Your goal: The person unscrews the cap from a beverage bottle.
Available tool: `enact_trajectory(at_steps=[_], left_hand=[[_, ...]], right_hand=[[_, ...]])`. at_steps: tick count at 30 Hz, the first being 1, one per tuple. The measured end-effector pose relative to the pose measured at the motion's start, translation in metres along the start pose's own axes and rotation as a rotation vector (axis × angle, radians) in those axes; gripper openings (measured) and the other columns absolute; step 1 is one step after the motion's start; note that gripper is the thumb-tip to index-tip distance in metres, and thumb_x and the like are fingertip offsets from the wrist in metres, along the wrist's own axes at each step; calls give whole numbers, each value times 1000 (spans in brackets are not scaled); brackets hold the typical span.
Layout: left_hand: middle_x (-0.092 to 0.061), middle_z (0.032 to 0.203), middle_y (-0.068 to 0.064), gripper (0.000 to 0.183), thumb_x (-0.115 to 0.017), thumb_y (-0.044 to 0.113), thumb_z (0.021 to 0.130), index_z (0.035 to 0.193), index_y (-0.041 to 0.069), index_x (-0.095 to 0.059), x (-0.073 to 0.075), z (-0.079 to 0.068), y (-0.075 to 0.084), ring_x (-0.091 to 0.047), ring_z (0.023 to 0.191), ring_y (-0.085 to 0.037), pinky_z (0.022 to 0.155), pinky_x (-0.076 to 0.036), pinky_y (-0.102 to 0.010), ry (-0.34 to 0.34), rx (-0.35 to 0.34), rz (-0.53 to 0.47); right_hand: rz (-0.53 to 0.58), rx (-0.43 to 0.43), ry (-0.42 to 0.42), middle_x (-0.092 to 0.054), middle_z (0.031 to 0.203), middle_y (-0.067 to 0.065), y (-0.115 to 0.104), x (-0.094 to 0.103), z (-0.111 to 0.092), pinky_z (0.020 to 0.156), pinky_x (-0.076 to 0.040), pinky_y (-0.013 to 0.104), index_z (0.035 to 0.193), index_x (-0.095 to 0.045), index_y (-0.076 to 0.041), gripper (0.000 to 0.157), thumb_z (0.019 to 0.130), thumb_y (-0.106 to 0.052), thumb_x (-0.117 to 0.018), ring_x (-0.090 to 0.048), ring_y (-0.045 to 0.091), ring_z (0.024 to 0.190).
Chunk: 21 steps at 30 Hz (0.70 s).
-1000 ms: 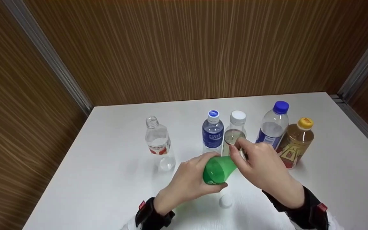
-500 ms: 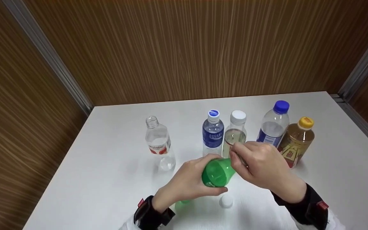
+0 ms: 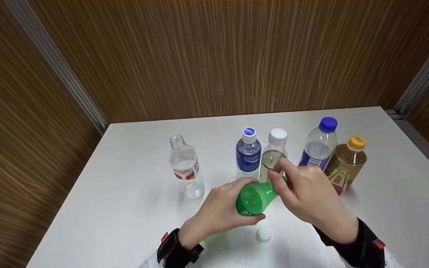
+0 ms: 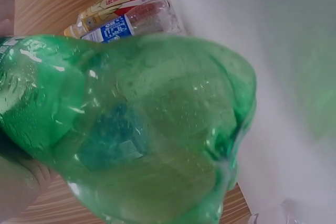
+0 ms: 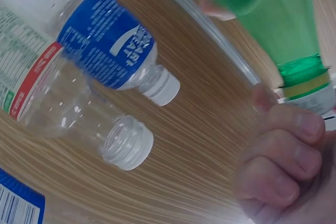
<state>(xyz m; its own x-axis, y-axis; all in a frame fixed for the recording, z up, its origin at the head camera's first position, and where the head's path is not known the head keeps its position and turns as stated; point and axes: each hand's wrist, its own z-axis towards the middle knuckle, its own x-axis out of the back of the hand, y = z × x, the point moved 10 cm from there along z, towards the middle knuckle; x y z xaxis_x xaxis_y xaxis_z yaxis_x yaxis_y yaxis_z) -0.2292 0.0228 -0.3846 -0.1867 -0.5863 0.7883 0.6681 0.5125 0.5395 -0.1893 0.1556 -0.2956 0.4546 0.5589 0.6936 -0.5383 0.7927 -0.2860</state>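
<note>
Before wood-grain panels (image 3: pixel 214 56), above the worktop (image 3: pixel 99 208) — green bottle (image 3: pixel 254 200) gripped two-handed and tilted, base toward the head camera.

Upright on the right half of the worktop: blue-capped bottle (image 3: pixel 318 149), yellow-capped brown bottle (image 3: pixel 345 169) just beside, then white-capped bottle (image 3: pixel 273 156) next to Pocari Sweat bottle (image 3: pixel 248 158). Well apart on the left, also upright: uncapped clear bottle (image 3: pixel 185 165). At the body of the green bottle: left hand (image 3: pixel 223 206), fingers clamped around. At the neck end: right hand (image 3: pixel 307 191), fingers curled and clamped on the pale cap (image 5: pixel 317 98) — thumb hidden in the right wrist view. On the worktop, nearer the head camera than the uncapped clear bottle: loose white cap (image 3: pixel 263 234).
</note>
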Motion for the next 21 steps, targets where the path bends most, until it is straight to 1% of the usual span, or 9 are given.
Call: enact_trajectory(at_steps=[2, 3, 5, 8, 10, 14, 18, 21], left_hand=[[-77, 122, -1, 74, -89, 46, 80, 141, 17, -58, 1, 0, 0, -73, 100, -11, 86, -60, -23, 22, -2, 35], [-77, 123, -1, 75, -89, 46, 80, 141, 17, -59, 2, 0, 0, -73, 101, -11, 86, -61, -24, 33, -5, 49], [-77, 125, -2, 75, -90, 46, 79, 141, 15, -59, 3, -1, 1, -74, 102, -13, 86, -62, -26, 51, -12, 68], [-77, 125, -2, 75, -89, 47, 79, 140, 15, -59, 4, 0, 0, -74, 102, -13, 85, -62, -26, 62, -17, 89], [-77, 124, -2, 76, -89, 47, 79, 141, 16, -59, 4, 0, 0, -74, 101, -13, 85, -62, -26, 59, -13, 89], [-77, 121, -1, 75, -89, 47, 79, 141, 17, -58, 3, 0, -1, -74, 99, -12, 84, -61, -25, 40, -6, 67], [-77, 118, -1, 73, -89, 46, 80, 141, 19, -57, 2, 1, -2, -72, 99, -11, 86, -60, -23, -2, 4, 13], [-77, 118, 0, 72, -89, 45, 81, 141, 21, -57, -1, 1, -4, -71, 100, -8, 88, -59, -22, -41, 13, -42]], right_hand=[[4, -57, -24, -36, 53, -14, 2, -2, 0, 49, -29, 18, 87, -61, -13, 17, 101, -22, -61, -36, -3, 52], [1, -75, -35, -35, 54, -14, 3, -3, 1, 49, -28, 18, 86, -61, -13, 16, 100, -19, -63, -35, -3, 52], [-3, -108, -57, -32, 53, -15, 4, -6, 1, 48, -26, 18, 85, -62, -13, 16, 100, -19, -65, -32, -2, 50], [-14, -123, -81, -32, 53, -14, 4, -8, 2, 47, -25, 19, 85, -63, -13, 17, 100, -19, -67, -31, -2, 49], [-17, -116, -84, -33, 52, -13, 3, -9, 3, 47, -24, 18, 84, -63, -12, 18, 100, -19, -67, -30, -2, 49], [-28, -68, -58, -34, 53, -13, 1, -7, 3, 47, -24, 17, 83, -61, -12, 17, 98, -15, -68, -30, -3, 50], [-30, -17, -38, -34, 54, -13, -1, -6, 1, 48, -23, 15, 83, -60, -13, 16, 96, -12, -69, -30, -5, 52], [-22, 49, -18, -34, 54, -13, -5, -4, 1, 49, -21, 12, 84, -58, -12, 15, 93, -9, -70, -29, -6, 53]])
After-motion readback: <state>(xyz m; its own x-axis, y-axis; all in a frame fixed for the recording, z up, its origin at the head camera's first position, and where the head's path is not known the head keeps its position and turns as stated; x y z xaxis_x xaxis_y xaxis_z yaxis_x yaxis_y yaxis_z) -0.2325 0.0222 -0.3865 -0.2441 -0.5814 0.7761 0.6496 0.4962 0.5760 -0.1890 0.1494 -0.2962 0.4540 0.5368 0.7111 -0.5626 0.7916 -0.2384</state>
